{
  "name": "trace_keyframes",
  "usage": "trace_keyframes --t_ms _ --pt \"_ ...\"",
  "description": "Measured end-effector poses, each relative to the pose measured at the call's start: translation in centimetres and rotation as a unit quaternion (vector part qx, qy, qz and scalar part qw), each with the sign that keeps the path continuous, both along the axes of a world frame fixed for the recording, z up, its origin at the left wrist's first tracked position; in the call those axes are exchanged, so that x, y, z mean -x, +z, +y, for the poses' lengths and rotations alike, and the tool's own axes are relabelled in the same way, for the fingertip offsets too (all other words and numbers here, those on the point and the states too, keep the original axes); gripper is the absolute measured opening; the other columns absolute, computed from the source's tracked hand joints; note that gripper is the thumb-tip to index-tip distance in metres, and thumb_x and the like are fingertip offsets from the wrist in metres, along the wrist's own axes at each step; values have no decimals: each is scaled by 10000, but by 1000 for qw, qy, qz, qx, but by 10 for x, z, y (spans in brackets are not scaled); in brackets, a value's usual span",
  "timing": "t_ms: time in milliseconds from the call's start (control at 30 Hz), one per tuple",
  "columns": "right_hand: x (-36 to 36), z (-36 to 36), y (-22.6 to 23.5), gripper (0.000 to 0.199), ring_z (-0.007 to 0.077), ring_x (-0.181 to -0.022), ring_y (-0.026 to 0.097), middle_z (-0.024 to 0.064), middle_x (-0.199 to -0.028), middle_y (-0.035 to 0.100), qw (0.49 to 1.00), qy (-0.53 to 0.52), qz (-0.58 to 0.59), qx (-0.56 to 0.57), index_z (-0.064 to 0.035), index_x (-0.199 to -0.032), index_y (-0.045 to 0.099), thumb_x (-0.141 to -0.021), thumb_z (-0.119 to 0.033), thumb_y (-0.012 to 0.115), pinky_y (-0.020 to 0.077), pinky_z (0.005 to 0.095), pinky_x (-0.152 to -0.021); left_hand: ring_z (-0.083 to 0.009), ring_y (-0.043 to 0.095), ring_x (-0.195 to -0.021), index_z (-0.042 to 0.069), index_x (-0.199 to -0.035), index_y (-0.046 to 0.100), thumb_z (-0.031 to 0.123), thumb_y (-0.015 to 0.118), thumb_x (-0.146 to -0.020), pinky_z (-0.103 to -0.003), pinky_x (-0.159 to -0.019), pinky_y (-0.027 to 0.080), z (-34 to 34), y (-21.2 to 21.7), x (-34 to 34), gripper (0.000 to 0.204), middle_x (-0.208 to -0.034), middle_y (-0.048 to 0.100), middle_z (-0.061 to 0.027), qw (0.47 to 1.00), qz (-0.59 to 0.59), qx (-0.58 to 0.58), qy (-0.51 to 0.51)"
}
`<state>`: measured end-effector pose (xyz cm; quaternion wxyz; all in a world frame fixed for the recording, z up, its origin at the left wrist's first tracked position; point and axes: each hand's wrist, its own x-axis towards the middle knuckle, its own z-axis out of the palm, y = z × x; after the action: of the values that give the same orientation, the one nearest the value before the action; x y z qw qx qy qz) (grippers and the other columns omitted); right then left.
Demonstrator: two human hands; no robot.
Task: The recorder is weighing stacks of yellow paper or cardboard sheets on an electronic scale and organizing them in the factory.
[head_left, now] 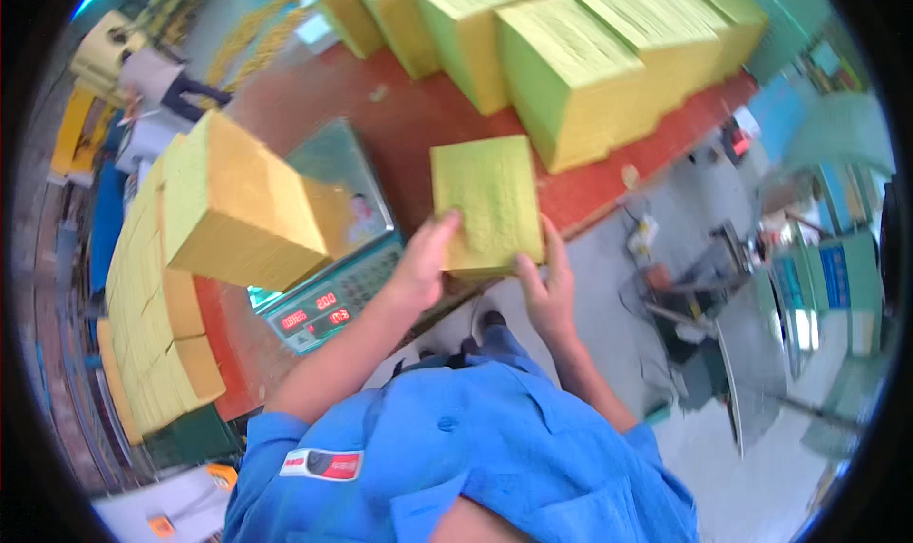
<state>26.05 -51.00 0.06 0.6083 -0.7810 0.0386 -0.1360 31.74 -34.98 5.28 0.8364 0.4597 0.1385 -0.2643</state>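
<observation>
Two hands hold one small stack of yellow paper (487,203) over the edge of the red bench (418,115). The left hand (423,262) and the right hand (550,281) pinch its near edge, fingers closed on it. It seems to be in carrying; setting it down would need a flat, level lowering. Left of the hands is one scale (333,286) bearing one thick stack (242,205). Beyond the hands I count about five tall stacks (571,77).
</observation>
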Motion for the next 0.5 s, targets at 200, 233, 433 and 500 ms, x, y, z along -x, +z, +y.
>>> trace_keyframes --t_ms 200,233,433,500 --pt "2 -28 16 517 281 -1292 454 190 -1416 451 998 -12 -47 31 36 -1419 383 -933 -78 518 391 375 -1040 -177 580 -1106 -27 -1306 518 346 521 -991 -335 -952 464 -3 -23 12 488 -1246 603 -111 993 -95 -65 -8" --pt "5 -28 32 500 294 -1306 445 185 -1430 444 992 -34 -90 80 37 -1406 400 -928 -71 499 369 390 -1055 -162 548 -1144 -35 -1335 497 352 522 -992 -323 -977 443 1 -10 20 518 -1282 580 -109 987 -129 -91 4" --pt "7 64 124 291 293 -1003 611 204 -1044 652 964 201 -176 2 68 -1037 620 -807 -4 457 457 389 -936 -184 584 -1127 18 -1282 581 287 523 -995 -301 -982 434 159 60 80 398 -1245 633 -116 879 -246 -275 -302" --pt "0 111 121 299 277 -949 637 180 -1015 670 917 386 -98 -32 56 -1037 634 -785 9 481 500 370 -865 -181 626 -1053 49 -1176 667 258 542 -981 -308 -938 466 230 71 94 312 -1136 688 -97 869 -179 -335 -316"
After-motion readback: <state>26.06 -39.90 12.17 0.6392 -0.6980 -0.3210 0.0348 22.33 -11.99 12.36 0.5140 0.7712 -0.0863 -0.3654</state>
